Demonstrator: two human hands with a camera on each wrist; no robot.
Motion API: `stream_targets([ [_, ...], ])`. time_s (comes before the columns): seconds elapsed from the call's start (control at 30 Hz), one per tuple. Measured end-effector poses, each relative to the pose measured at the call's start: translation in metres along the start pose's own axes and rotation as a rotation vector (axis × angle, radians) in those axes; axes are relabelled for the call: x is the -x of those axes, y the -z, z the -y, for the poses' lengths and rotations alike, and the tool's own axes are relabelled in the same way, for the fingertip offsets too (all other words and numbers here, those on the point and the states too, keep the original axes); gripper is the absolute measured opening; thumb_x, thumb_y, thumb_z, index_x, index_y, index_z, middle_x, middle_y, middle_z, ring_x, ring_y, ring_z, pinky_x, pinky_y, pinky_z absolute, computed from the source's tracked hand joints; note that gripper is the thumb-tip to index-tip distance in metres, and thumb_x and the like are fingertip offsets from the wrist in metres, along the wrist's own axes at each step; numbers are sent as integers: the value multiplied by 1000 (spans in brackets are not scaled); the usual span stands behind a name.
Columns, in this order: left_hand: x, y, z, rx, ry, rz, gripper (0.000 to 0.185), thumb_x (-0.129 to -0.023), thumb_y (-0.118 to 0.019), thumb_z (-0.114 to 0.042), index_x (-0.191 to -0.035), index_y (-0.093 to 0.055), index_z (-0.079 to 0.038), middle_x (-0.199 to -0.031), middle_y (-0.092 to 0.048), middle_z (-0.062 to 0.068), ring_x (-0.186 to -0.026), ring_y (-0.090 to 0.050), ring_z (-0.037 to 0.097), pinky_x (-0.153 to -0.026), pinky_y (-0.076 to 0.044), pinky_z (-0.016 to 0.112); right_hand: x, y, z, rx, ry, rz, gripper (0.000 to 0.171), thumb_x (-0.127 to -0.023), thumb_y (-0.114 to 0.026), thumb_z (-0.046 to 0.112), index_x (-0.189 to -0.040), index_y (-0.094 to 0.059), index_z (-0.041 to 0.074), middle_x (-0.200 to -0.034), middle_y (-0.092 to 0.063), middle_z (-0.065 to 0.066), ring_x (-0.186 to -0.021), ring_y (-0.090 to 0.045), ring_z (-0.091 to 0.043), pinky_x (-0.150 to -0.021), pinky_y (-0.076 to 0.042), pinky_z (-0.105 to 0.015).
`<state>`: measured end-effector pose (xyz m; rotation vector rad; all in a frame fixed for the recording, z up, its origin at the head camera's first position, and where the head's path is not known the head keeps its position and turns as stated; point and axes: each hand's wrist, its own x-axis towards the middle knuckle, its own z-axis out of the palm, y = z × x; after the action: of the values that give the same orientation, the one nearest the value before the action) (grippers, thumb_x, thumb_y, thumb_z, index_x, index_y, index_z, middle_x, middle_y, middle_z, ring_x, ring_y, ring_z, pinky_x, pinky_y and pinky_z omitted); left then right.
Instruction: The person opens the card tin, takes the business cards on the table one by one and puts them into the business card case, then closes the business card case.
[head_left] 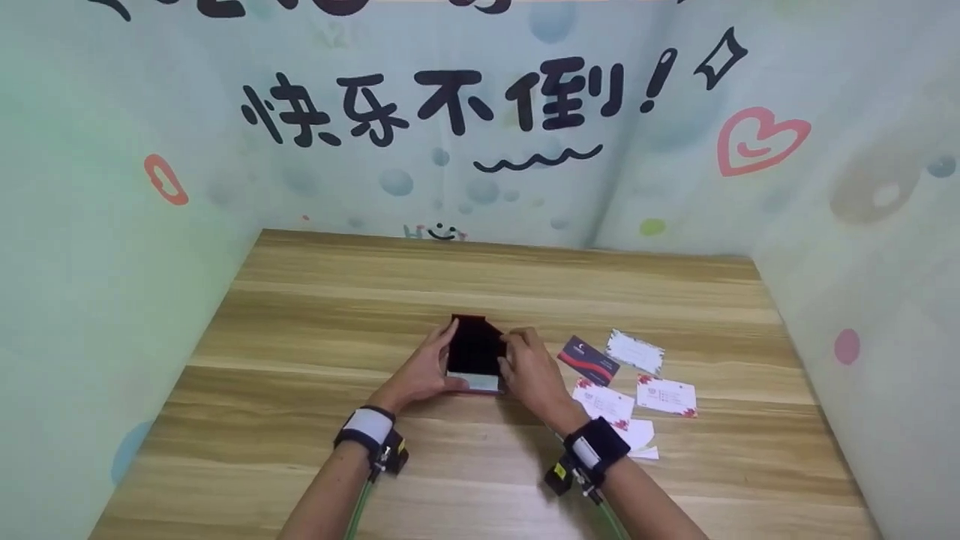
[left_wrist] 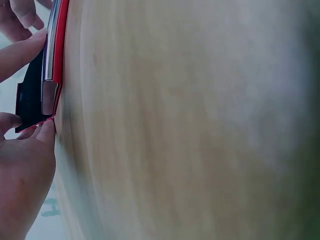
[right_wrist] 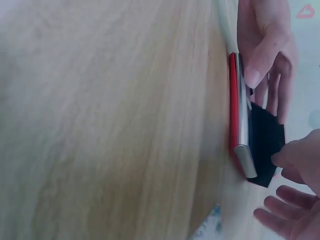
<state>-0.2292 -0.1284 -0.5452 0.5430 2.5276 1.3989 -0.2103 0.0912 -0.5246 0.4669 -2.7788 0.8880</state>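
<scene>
An open card case (head_left: 476, 345) lies on the wooden table, black inside, with a pale strip along its near end. Its red outside and silver metal edge (left_wrist: 50, 55) show from the side in the left wrist view. My left hand (head_left: 422, 373) grips the case's left side, its thumb over the near end and its fingers along the left edge. At the opposite side, my right hand (head_left: 536, 373) has its thumb and fingertips on the black flap (right_wrist: 263, 140), pinching its edge in the right wrist view. The inside of the case is too dark to make out.
Right of the right hand lie several business cards: a dark one with a red stripe (head_left: 589, 360), a white one with a patterned border (head_left: 635, 351), and red-flowered white ones (head_left: 666, 395). The right forearm partly covers the nearest cards. A printed curtain (head_left: 390, 195) encloses the table (head_left: 300, 300).
</scene>
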Motion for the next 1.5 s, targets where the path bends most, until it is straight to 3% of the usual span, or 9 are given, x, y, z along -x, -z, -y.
stream_targets([
  [0.1, 0, 2, 0, -7, 7, -1, 112, -74, -88, -18, -160, -18, -7, -164, -17, 27, -151, -21, 45, -125, -21, 52, 3, 6, 2, 43, 11, -2, 40, -91, -72, 17, -126, -64, 1, -130, -58, -16, -115, -63, -31, -88, -58, -45],
  [0.27, 0, 4, 1, -6, 11, -3, 112, -74, -88, -20, -160, -18, -6, -164, -15, 28, -151, -20, 45, -126, -19, 53, 9, 12, 3, 91, 72, -25, 45, -89, -76, 21, -127, -63, 0, -130, -59, -18, -113, -63, -33, -88, -58, -46],
  [0.7, -1, 8, 1, 8, 18, 19, 113, -75, -87, -17, -160, -14, -5, -164, -12, 28, -153, -15, 44, -126, -17, 52, 28, 32, -5, 175, 191, -25, 63, -81, -83, 32, -131, -60, 3, -134, -57, -19, -126, -53, -34, -108, -46, -50],
  [1.0, 0, 3, 4, 16, 21, 38, 115, -74, -88, -21, -160, -14, -4, -164, -12, 29, -152, -18, 44, -126, -18, 49, 46, 53, -21, 157, 115, 80, 74, -80, -83, 37, -141, -54, 8, -146, -48, -17, -136, -45, -36, -110, -42, -59],
  [1.2, 0, 2, 2, 7, 25, 46, 115, -75, -88, -21, -160, -13, -3, -163, -11, 30, -149, -26, 45, -124, -25, 47, 57, 58, -31, 169, 102, 81, 76, -80, -83, 38, -141, -53, 6, -144, -49, -19, -135, -46, -38, -106, -45, -57],
  [1.5, -2, 2, -1, 2, 23, 63, 114, -76, -87, -21, -160, -12, -2, -162, -13, 30, -150, -25, 42, -124, -25, 46, 70, 70, -40, 161, 62, 104, 80, -79, -84, 37, -145, -50, 8, -143, -50, -19, -135, -47, -38, -112, -40, -59],
])
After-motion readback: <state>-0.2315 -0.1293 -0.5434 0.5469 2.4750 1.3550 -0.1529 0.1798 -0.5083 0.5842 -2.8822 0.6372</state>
